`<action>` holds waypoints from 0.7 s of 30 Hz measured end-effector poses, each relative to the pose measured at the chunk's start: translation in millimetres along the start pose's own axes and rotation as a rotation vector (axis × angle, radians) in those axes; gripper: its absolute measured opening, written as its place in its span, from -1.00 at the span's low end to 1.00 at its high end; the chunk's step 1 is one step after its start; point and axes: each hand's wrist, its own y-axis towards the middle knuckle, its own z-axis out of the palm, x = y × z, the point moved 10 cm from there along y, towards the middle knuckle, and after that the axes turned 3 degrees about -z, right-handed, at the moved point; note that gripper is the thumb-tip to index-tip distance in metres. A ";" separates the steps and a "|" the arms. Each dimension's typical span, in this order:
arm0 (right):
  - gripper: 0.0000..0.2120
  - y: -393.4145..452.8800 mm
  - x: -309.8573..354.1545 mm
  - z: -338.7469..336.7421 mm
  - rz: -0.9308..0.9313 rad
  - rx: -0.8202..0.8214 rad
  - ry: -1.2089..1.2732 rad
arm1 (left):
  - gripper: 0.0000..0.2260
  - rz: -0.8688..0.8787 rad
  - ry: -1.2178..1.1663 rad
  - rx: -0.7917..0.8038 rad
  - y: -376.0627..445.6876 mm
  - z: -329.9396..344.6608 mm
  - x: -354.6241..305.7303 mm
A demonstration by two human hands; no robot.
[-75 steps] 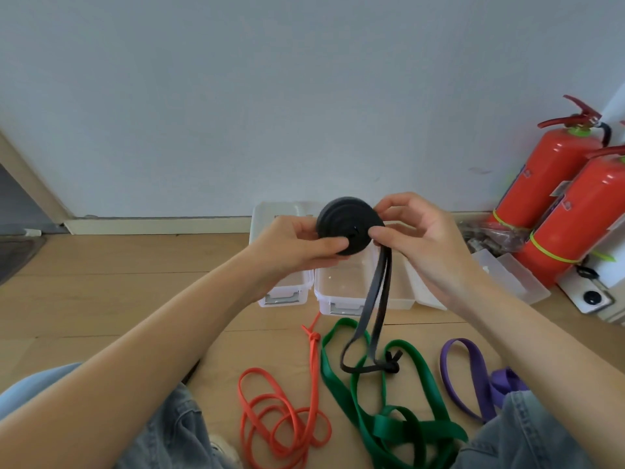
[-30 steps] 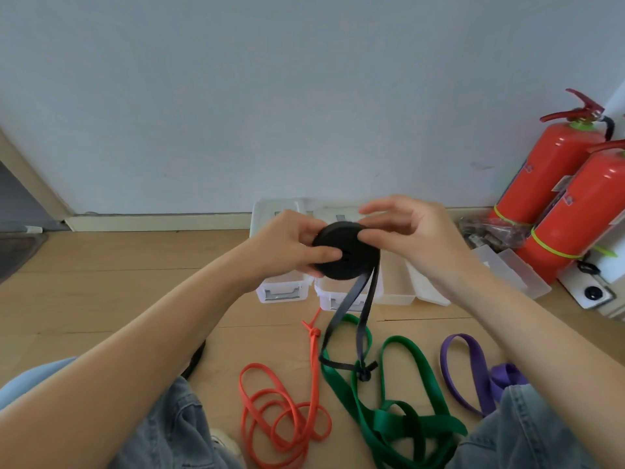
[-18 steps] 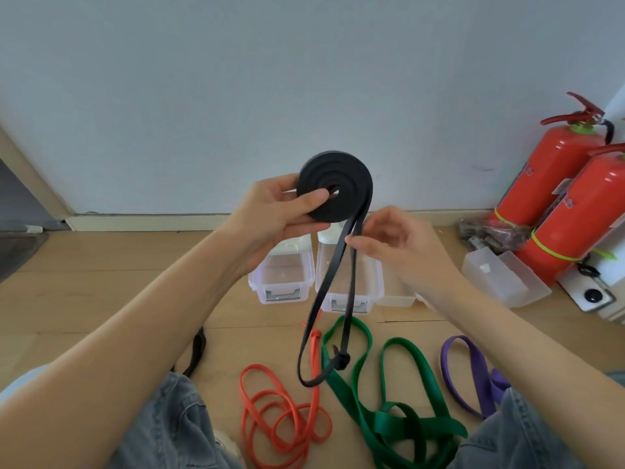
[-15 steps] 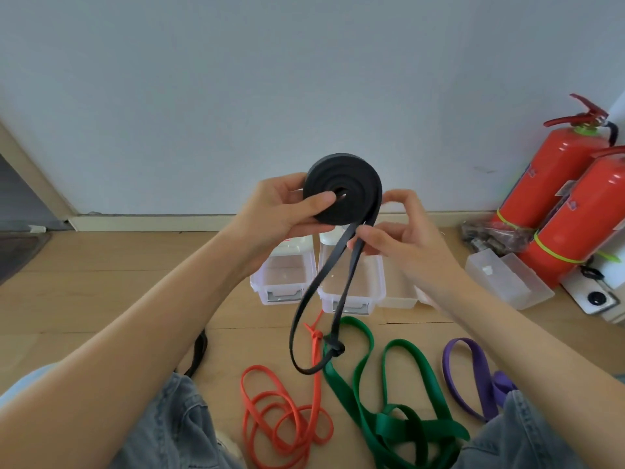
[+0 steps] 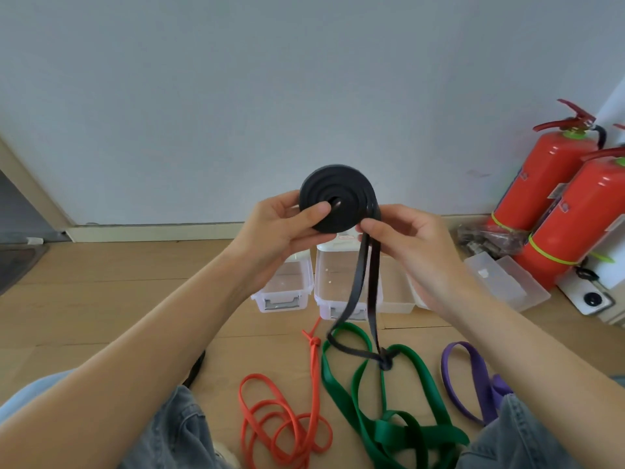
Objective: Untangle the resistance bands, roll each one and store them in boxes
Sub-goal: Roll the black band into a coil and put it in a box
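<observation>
A wooden floor [image 5: 101,299] carries three clear boxes [image 5: 284,289] near the wall. In front of the boxes lie an orange band [image 5: 287,424], a green band [image 5: 378,418] and a purple band [image 5: 473,384]. Right of the boxes stand two fire extinguishers [image 5: 554,204].

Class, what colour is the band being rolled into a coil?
Black, clearest in the head view.

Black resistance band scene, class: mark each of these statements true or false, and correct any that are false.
1. The left hand holds the black rubber resistance band roll. True.
2. The black band is fully rolled. False: a knotted tail hangs down.
3. The thin orange rubber band lies inside a clear plastic box. False: it lies on the wooden floor.
4. The right hand pinches the band beside the roll. True.
</observation>
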 end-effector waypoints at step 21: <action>-0.80 -3.4 4.2 17.6 -0.109 0.205 -0.507 | -0.81 -0.047 0.924 0.276 -9.5 22.1 24.3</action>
